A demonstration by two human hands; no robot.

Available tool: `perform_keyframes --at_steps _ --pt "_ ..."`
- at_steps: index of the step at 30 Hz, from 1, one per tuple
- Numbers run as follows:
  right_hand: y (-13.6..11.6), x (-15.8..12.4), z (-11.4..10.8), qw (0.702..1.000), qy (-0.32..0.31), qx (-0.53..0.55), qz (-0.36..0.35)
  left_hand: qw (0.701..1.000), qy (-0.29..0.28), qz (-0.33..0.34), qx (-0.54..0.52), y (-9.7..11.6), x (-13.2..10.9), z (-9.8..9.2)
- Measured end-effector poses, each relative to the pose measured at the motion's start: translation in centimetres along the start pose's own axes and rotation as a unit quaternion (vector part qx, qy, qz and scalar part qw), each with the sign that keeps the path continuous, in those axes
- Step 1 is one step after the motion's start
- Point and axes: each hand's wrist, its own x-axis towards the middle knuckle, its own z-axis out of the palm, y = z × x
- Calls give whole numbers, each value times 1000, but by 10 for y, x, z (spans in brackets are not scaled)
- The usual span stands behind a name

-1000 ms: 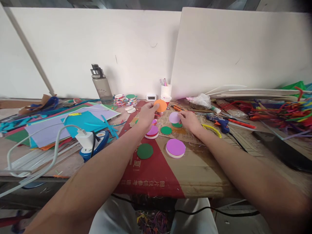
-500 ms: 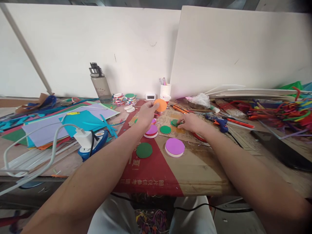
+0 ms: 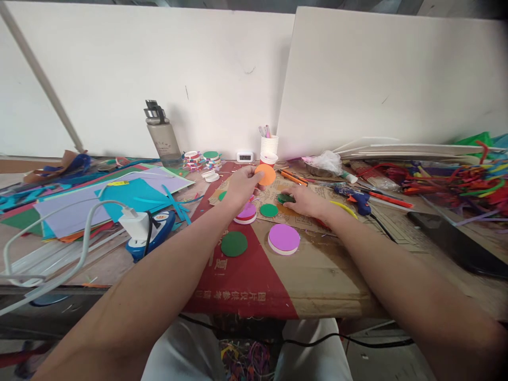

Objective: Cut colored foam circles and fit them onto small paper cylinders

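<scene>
Raised above the cardboard sheet (image 3: 317, 286), my left hand (image 3: 243, 186) pinches an orange disc (image 3: 265, 175) at its left edge. My right hand (image 3: 300, 200) is low over the cardboard, its fingertips at a dark green disc (image 3: 284, 198); whether they grip it is too small to tell. Between the hands lies a green disc (image 3: 269, 210). A purple-topped disc with a white side (image 3: 284, 237) and a larger dark green disc (image 3: 234, 244) are nearer to me. Another purple and red disc (image 3: 245, 212) is below my left hand.
At the back stand a bottle (image 3: 162, 137), a small clock (image 3: 245, 156) and paper cups (image 3: 269, 144). Coloured sheets (image 3: 75, 209) and a power strip (image 3: 153, 235) are on the left. A glue gun (image 3: 359, 201), a black phone-like slab (image 3: 456, 243) and coloured strips lie right.
The orange disc in my left hand has shifted slightly right. My right hand has moved a little left and lower, over the dark green disc, and a yellow strip now shows beside my right wrist.
</scene>
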Motion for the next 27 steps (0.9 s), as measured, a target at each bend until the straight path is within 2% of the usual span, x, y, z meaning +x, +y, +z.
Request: perform_keyframes --at_steps 3,5,6,8,11,12,14,16,18,21,23,25,27 --pt "4 0 0 998 8 58 6 993 -17 19 116 1 -1 0" --pt "9 -1 -2 985 28 165 44 975 -19 46 215 0 0 1" --pt "12 -1 -3 966 42 244 70 962 -27 63 264 -2 1 1" --pt "19 -1 -7 895 67 425 117 934 -60 90 340 -4 2 2" --pt "25 -3 -15 752 75 640 135 903 -128 89 401 -7 1 4" --pt "26 -4 -18 719 71 680 129 895 -145 82 414 -9 0 4" --pt "24 -5 -21 682 65 719 114 884 -170 75 428 -13 0 4" --pt "21 -7 -23 677 57 726 102 889 -176 91 414 -18 1 3" --pt "17 -9 -23 688 46 718 89 907 -155 114 375 -23 2 3" --pt "14 -9 -22 724 34 685 74 943 -96 157 278 -22 1 5" --pt "12 -9 -21 745 26 663 70 956 -66 178 222 -15 -1 7" --pt "10 -9 -20 743 7 666 60 962 -56 168 206 -7 -5 10" --pt "5 -9 -18 722 -13 691 41 965 -64 170 188 0 -8 11"
